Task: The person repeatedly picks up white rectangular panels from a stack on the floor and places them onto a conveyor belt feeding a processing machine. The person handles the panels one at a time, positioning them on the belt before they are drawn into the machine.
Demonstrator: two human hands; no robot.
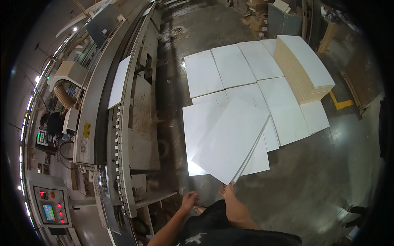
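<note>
Nine or so white panels [232, 65] lie flat on the floor [312, 180], and one tall stack [305, 69] stands among them. One more panel [120, 81] rides the machine [135, 123]. Two hands show.

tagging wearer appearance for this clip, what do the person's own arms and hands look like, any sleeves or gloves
Both forearms come in from the lower edge bare, with no sleeves showing. The left hand and the right hand are ungloved, and no watch, band or ring can be made out at this size. Below the arms is dark clothing with a pale mark on it.
</note>
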